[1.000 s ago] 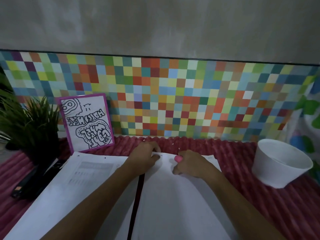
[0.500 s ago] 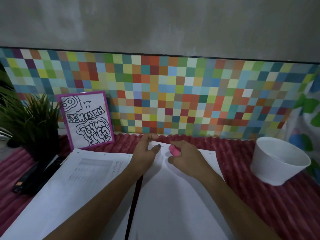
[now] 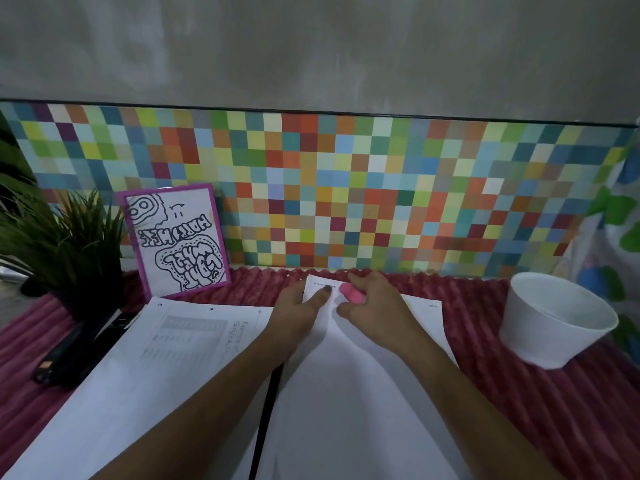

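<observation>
A stack of white printed sheets (image 3: pixel 349 403) lies in front of me on a red ribbed cloth (image 3: pixel 519 393). My left hand (image 3: pixel 301 311) pinches the far top corner of the upper sheet, thumb on top near a line of small print. Right beside it, my right hand (image 3: pixel 375 308) grips a small pink object (image 3: pixel 352 293), like an eraser or clip, held at the sheet's far edge. A second printed page (image 3: pixel 166 358) lies to the left, separated by a dark strip (image 3: pixel 266 414).
A white paper bowl (image 3: pixel 554 320) stands at the right. A purple-framed doodle card (image 3: pixel 176 239) leans on the multicoloured checkered backsplash (image 3: pixel 381 188). A green spiky plant (image 3: pixel 59 237) and a black stapler-like tool (image 3: pixel 79 344) sit at the left.
Both hands have slid away from me toward the far edge of the sheet. The top corner is now lifted between my left thumb and fingers, with the pink object closer to it.
</observation>
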The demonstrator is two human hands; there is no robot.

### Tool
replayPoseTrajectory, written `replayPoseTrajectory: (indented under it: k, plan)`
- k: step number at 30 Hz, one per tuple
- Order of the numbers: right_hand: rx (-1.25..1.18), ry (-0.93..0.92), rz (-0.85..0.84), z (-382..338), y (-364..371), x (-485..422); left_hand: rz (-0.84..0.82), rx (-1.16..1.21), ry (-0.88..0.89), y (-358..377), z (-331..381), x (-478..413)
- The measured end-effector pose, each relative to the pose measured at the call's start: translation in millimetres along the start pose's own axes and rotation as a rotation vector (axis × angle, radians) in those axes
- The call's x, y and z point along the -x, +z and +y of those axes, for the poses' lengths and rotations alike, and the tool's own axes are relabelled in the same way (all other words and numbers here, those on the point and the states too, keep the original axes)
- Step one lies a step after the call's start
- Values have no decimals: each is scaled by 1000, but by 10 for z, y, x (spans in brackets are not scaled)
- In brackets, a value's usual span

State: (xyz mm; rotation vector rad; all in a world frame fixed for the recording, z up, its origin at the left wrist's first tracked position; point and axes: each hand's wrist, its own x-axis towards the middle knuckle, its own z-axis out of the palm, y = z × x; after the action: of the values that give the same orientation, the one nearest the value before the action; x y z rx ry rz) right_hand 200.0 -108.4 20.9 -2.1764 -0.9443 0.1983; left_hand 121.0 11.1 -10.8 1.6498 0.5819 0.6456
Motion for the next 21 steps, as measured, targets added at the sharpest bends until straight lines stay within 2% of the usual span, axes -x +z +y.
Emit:
replayPoseTrajectory:
  k: [4, 8, 13, 17, 21]
  plan:
    - [39, -71, -22, -24, -52, 24, 38, 4, 45, 66, 12, 6]
    - [19, -22, -71, -13, -123, 24, 64, -12, 151, 72, 8, 62]
    - [19, -3, -38, -3, -113, 17, 111, -18, 211, 139, 30, 131]
    - [-64, 30, -28, -22, -122, 10, 84, -57, 333, 78, 37, 94]
    - [-92, 27, -9, -33, -103, 19, 97, -35, 272, 69, 41, 61]
